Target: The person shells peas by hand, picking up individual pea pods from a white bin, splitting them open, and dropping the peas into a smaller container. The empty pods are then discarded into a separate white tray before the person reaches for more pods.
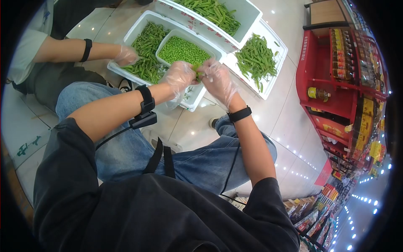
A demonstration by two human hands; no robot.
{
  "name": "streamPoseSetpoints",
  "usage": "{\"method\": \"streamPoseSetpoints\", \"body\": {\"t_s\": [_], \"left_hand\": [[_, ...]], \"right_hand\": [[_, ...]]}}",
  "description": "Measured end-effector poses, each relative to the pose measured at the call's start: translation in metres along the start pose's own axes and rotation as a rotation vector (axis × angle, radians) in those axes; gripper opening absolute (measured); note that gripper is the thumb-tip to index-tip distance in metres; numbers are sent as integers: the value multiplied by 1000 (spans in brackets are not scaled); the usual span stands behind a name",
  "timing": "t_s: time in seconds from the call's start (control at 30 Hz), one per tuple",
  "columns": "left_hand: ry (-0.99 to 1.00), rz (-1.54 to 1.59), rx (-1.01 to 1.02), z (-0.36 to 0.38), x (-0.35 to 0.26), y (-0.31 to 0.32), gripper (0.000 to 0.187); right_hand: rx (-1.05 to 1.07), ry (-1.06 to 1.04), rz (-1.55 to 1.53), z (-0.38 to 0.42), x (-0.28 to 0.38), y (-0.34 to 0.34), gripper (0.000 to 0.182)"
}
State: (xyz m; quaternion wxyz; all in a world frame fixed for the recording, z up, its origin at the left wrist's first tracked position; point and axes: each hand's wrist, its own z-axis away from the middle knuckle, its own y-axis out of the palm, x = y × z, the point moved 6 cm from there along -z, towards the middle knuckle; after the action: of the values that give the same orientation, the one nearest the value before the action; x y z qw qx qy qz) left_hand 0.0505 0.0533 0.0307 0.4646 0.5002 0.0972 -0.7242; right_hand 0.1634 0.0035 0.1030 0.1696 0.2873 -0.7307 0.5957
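The tiled floor (289,122) carries three white foam boxes: a near-left box (138,29) of pea pods, a far box (247,17) of pods, and a right tray (277,63) of pods. A red shelf rack (310,71) stands right.

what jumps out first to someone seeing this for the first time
The gloved left hand and right hand meet at top centre, pinching a green pod over a small tub of shelled peas. Around it sit white trays of pods. Another person's gloved hand reaches in from the left; red shelves stand right.
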Motion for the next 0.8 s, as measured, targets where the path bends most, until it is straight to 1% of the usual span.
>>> {"method": "streamPoseSetpoints", "body": {"t_s": [0.03, 0.1, 0.17, 0.23, 0.3, 0.37, 0.43, 0.47, 0.5, 0.53, 0.57, 0.6, 0.67, 0.7, 0.73, 0.8], "left_hand": [[0, 0, -1, -1, 2, -2, 10], [43, -80, 34, -4, 3, -4, 10], [42, -61, 37, -6, 4, -4, 10], [41, -42, 41, -3, -1, -2, 10], [35, -77, 81, 6, -12, 1, 11], [45, -80, 74, -3, -1, -3, 10], [53, -83, 66, -5, 1, -4, 10], [67, -147, 66, -2, -3, -3, 10], [80, -210, 65, 0, -7, -2, 10], [80, -209, 64, -4, 0, -4, 10], [144, -271, 24, -10, 5, -8, 10], [207, -333, -16, -15, 10, -12, 12], [235, -284, -25, -14, 8, -10, 12], [262, -235, -33, -13, 7, -10, 12], [261, -235, -33, -11, 5, -9, 12], [182, -257, -72, -9, 3, -11, 14]], "right_hand": [[17, -38, 48, 0, 2, 1, 9], [30, -43, 85, 2, 4, 3, 8], [43, -47, 124, 3, 3, 7, 7], [82, -113, 293, 4, 5, 13, 5], [47, -94, 271, 3, 6, 10, 6], [10, -74, 249, 0, 8, 5, 7], [-68, 197, 12, -2, -6, -3, 9], [-68, 197, 12, -3, -7, -4, 9], [-149, 258, -134, -2, -12, -10, 11], [-231, 319, -281, 0, -19, -15, 13], [-277, 439, -488, 5, -33, -10, 15], [-276, 439, -488, 7, -41, -10, 15], [-332, 644, -658, 12, -56, -12, 20], [-318, 683, -532, 13, -60, -16, 25], [-319, 685, -532, 14, -65, -17, 25], [-282, 585, -236, 12, -68, -22, 30]]}}
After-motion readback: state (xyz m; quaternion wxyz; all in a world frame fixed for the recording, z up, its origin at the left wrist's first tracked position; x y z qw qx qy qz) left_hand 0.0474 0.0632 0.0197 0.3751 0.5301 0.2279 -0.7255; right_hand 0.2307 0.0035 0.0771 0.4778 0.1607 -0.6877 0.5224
